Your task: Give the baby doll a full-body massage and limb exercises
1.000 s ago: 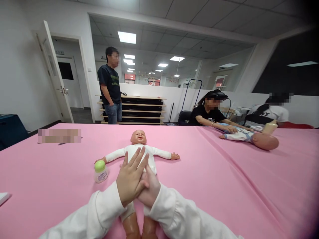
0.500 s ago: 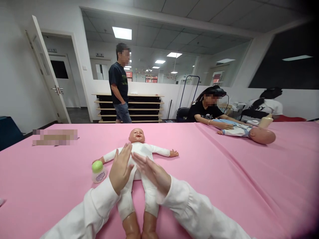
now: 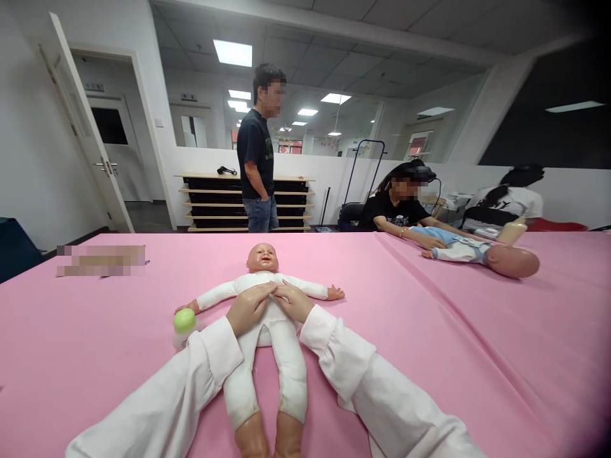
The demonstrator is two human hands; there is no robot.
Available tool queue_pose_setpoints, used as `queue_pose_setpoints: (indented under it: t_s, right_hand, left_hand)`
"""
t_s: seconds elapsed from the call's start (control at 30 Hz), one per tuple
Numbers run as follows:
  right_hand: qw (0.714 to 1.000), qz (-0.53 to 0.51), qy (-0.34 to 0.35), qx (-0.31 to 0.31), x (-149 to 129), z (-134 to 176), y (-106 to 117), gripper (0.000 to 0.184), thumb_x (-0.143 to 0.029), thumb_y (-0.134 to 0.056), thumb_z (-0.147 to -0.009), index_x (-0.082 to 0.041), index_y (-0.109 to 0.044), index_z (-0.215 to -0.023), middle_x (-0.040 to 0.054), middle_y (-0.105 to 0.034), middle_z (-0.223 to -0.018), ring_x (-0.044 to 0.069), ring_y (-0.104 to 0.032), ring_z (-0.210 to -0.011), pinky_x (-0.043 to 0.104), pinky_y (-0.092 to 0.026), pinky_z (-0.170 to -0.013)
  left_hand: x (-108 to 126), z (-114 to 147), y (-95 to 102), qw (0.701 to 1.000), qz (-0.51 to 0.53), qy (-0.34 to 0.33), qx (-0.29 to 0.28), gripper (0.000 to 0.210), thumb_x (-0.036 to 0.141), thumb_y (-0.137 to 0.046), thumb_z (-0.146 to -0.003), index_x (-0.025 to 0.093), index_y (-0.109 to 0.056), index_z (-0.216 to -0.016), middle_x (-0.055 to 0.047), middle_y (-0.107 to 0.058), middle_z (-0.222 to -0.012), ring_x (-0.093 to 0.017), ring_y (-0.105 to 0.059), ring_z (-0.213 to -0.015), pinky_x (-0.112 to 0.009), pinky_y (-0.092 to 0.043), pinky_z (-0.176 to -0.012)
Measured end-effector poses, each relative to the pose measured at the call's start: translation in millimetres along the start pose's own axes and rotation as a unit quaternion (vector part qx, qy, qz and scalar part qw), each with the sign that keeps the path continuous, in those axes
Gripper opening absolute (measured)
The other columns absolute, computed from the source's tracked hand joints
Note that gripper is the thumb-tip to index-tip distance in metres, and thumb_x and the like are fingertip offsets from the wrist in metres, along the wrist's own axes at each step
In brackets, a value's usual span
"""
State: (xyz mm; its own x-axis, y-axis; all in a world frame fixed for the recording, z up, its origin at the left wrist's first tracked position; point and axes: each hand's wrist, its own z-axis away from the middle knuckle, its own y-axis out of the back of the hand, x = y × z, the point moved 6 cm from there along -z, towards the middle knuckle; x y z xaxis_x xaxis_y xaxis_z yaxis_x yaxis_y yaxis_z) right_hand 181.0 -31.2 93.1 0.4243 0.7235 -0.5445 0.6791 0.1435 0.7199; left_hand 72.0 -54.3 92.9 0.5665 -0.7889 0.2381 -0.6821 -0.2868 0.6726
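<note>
A baby doll (image 3: 289,369) with a white cloth body lies on its back on the pink table cover (image 3: 410,356), head away from me and arms spread. My left hand (image 3: 251,306) rests flat on the doll's belly from the left, fingers stretched out. From the other side my right hand (image 3: 293,300) lies on the belly too, its fingertips meeting those of the left. Both hands are open and grip nothing. Beside my left sleeve stands a small jar with a green lid (image 3: 184,320), its clear body partly hidden by the sleeve.
Another doll (image 3: 510,259) in blue and white lies at the right, under the hands of a seated person (image 3: 398,200). A bottle (image 3: 512,231) stands near it. A blurred flat item (image 3: 102,261) lies at the left. Behind the table, a person (image 3: 258,152) stands before low shelves (image 3: 210,197).
My hands have come down from a raised, tilted pose onto the doll's belly, fingertips together. The standing person has moved right. My left sleeve now covers part of the jar.
</note>
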Motion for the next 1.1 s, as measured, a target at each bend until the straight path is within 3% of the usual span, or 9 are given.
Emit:
queue_pose_setpoints:
  t_s: [0.17,0.33,0.43,0.63,0.77,0.9,1.0,1.1]
  right_hand:
    - [0.999,-0.013,-0.021,-0.038,15.4,3.4,-19.3,0.032,-0.024,-0.037,-0.087,-0.019,-0.064,-0.104,0.0064,-0.062,-0.112,0.019,-0.053,-0.108,0.042,-0.031,-0.101]
    - [0.998,-0.047,-0.040,-0.023,35.3,14.6,-35.4,0.040,-0.031,-0.031,-0.090,-0.024,-0.047,-0.126,0.0029,-0.045,-0.134,0.017,-0.032,-0.129,0.046,-0.010,-0.110]
    - [0.998,-0.044,-0.046,-0.019,43.4,16.6,-37.0,0.040,-0.037,-0.032,-0.090,-0.027,-0.046,-0.127,0.0015,-0.039,-0.138,0.018,-0.023,-0.133,0.048,-0.005,-0.109]
    - [0.999,-0.019,-0.045,-0.020,50.4,16.9,-33.8,0.045,-0.044,-0.031,-0.090,-0.028,-0.042,-0.130,0.0032,-0.035,-0.140,0.020,-0.017,-0.135,0.051,0.000,-0.108]
    - [0.997,-0.003,-0.081,-0.003,64.9,22.3,-29.5,0.049,-0.047,-0.031,-0.088,-0.027,-0.038,-0.132,0.0049,-0.024,-0.145,0.023,-0.014,-0.136,0.054,-0.001,-0.106]
    - [0.988,0.003,-0.147,0.039,82.0,28.7,-26.6,0.049,-0.043,-0.030,-0.088,-0.026,-0.036,-0.134,0.0046,-0.022,-0.146,0.021,-0.013,-0.136,0.053,-0.003,-0.107]
    - [0.979,0.009,-0.175,0.109,86.6,32.8,-20.8,0.048,-0.039,-0.034,-0.086,-0.023,-0.039,-0.131,0.0059,-0.029,-0.143,0.021,-0.021,-0.134,0.049,-0.010,-0.109]
    - [0.964,0.017,-0.174,0.200,81.9,37.2,-9.1,0.041,-0.036,-0.038,-0.083,-0.019,-0.053,-0.118,0.0096,-0.047,-0.130,0.022,-0.039,-0.123,0.043,-0.026,-0.105]
  left_hand:
    - [-15.3,4.0,-16.6,0.997,0.062,0.022,-0.049,0.034,0.019,-0.038,-0.087,0.017,-0.057,-0.115,-0.006,-0.060,-0.117,-0.015,-0.053,-0.113,-0.037,-0.041,-0.099]
    - [-29.7,15.8,-29.5,0.989,0.076,0.050,-0.113,0.038,0.022,-0.035,-0.089,0.024,-0.048,-0.125,-0.004,-0.050,-0.129,-0.016,-0.040,-0.125,-0.045,-0.029,-0.105]
    - [-36.9,18.2,-32.0,0.988,0.059,0.069,-0.129,0.039,0.028,-0.035,-0.090,0.027,-0.043,-0.128,-0.003,-0.043,-0.135,-0.019,-0.030,-0.130,-0.051,-0.024,-0.105]
    - [-50.4,22.1,-34.2,0.980,0.045,0.131,-0.144,0.044,0.039,-0.030,-0.091,0.029,-0.035,-0.133,-0.003,-0.034,-0.141,-0.022,-0.020,-0.134,-0.057,-0.015,-0.105]
    - [-64.8,29.9,-35.3,0.974,0.056,0.193,-0.107,0.042,0.039,-0.029,-0.091,0.029,-0.039,-0.131,-0.005,-0.033,-0.141,-0.024,-0.021,-0.134,-0.060,-0.017,-0.102]
    - [-79.1,38.4,-35.2,0.967,0.092,0.238,-0.022,0.040,0.035,-0.033,-0.090,0.025,-0.047,-0.126,-0.006,-0.037,-0.139,-0.023,-0.025,-0.132,-0.053,-0.022,-0.104]
    - [-86.6,43.4,-29.7,0.960,0.097,0.259,0.054,0.037,0.030,-0.036,-0.088,0.021,-0.055,-0.118,-0.006,-0.048,-0.132,-0.020,-0.036,-0.127,-0.046,-0.028,-0.105]
    - [-88.3,45.6,-20.6,0.955,0.075,0.268,0.104,0.033,0.024,-0.038,-0.085,0.019,-0.061,-0.108,-0.006,-0.058,-0.120,-0.019,-0.049,-0.117,-0.044,-0.036,-0.102]
